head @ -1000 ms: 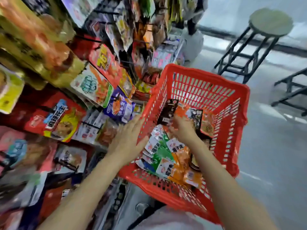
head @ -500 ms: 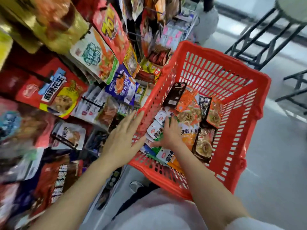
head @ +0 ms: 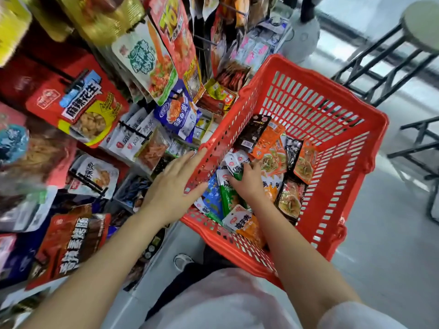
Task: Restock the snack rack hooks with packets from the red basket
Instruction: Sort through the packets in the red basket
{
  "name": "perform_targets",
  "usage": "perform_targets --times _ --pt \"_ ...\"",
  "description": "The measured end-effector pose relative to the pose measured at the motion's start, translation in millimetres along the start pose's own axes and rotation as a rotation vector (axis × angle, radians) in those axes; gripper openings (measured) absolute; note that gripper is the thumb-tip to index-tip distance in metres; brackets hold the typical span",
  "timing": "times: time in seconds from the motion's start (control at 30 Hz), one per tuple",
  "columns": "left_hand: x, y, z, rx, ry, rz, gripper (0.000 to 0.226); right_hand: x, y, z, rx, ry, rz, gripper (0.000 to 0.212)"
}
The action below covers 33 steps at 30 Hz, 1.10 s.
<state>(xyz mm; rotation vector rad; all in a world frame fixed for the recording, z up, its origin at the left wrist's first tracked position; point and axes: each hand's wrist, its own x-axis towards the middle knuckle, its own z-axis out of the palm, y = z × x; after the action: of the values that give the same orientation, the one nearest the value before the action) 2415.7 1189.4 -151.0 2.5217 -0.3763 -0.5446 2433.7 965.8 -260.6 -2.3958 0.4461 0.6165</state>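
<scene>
A red slotted basket [head: 316, 108] sits in front of me, tilted, with several small snack packets in orange, green, blue, white and black on its bottom. My right hand [head: 247, 179] reaches inside and its fingers curl round a white and green packet [head: 235, 167]. My left hand [head: 173, 188] lies flat with straight fingers against the basket's left outer wall. The snack rack [head: 133, 129] fills the left side, its black hooks hung with many bags.
A large red peanut bag [head: 80, 108] and a brown bag [head: 71, 243] hang low on the rack. Black metal stool frames [head: 380, 67] stand on the grey floor at the right. A white fan base [head: 304, 39] sits behind the basket.
The view has tilted down and the basket looks closer. My right hand has shifted from the basket's far packets to the near left pile and closed on a white and green packet. My left hand stays on the wall.
</scene>
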Motion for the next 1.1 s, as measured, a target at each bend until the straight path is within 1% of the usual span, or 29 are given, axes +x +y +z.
perform_targets --times 0.03,0.1,0.17,0.23,0.33,0.37,0.4,0.43,0.57,0.6,0.63,0.67,0.7,0.73,0.77,0.8,0.87,0.9,0.97,1.0,1.03,1.1 --pt "0 0 0 -0.003 -0.001 -0.004 0.072 3 0 0 0.006 -0.007 0.015 0.064" --pt "-1 1 -1 -0.023 0.011 0.001 0.073 8 0 -6 0.018 0.018 0.008 0.034" --pt "-1 3 -2 -0.050 0.034 0.012 0.072 11 2 -13 0.066 0.033 -0.005 0.045" --pt "-1 4 -1 -0.058 0.056 0.018 0.072 8 2 -21 0.186 0.018 0.020 0.047" --pt "-2 4 -1 -0.052 0.057 0.018 0.072 0 12 -22 0.483 -0.054 0.126 0.051" --pt "-1 3 -1 -0.049 0.049 0.014 0.072 -4 13 -22 0.571 -0.085 0.163 0.046" --pt "-1 3 -1 -0.044 0.046 0.008 0.072 -10 13 -25 0.636 -0.120 0.193 0.037" --pt "-1 3 -2 -0.038 0.044 0.008 0.072 -12 15 -26 0.697 -0.146 0.205 0.034" --pt "-2 9 -4 -0.021 -0.005 -0.031 0.071 -38 1 -61 0.948 -0.192 0.175 0.047" --pt "-3 12 -7 -0.021 -0.003 -0.039 0.069 -48 -5 -74 1.005 -0.207 0.153 0.042" --pt "-3 16 -11 -0.035 0.017 -0.052 0.066 -56 -11 -86 1.060 -0.213 0.124 0.031" --pt "-3 24 -17 -0.072 0.060 -0.071 0.065 -63 -17 -98 1.095 -0.220 0.082 0.024" --pt "-3 34 -25 -0.131 0.116 -0.084 0.069 -72 -25 -111 1.138 -0.229 0.036 0.024" --pt "-3 48 -36 -0.227 0.165 -0.100 0.076 -80 -35 -123 1.171 -0.241 -0.026 0.030" --pt "-3 62 -47 -0.386 0.192 -0.121 0.081 -86 -49 -134 1.213 -0.247 -0.080 0.037" --pt "-4 80 -61 -0.589 0.183 -0.154 0.086 -93 -64 -144 1.241 -0.264 -0.156 0.043" --pt "-7 108 -90 -1.008 0.120 -0.204 0.098 -109 -101 -163 1.255 -0.265 -0.284 0.044" --pt "-10 121 -106 -1.170 0.085 -0.194 0.092 -120 -123 -172 1.252 -0.255 -0.346 0.041" --pt "-25 144 -145 -1.337 0.062 -0.123 0.050 -141 -164 -190 1.217 -0.213 -0.479 0.028" --pt "-35 153 -164 -1.395 0.081 -0.072 0.042 -154 -185 -199 1.175 -0.153 -0.543 0.020" --pt "-46 162 -184 -1.450 0.110 -0.039 0.041 -166 -206 -207 1.128 -0.085 -0.602 0.015" --pt "-72 170 -223 -1.464 0.205 0.022 0.039 -192 -246 -223 0.999 0.064 -0.739 0.016"
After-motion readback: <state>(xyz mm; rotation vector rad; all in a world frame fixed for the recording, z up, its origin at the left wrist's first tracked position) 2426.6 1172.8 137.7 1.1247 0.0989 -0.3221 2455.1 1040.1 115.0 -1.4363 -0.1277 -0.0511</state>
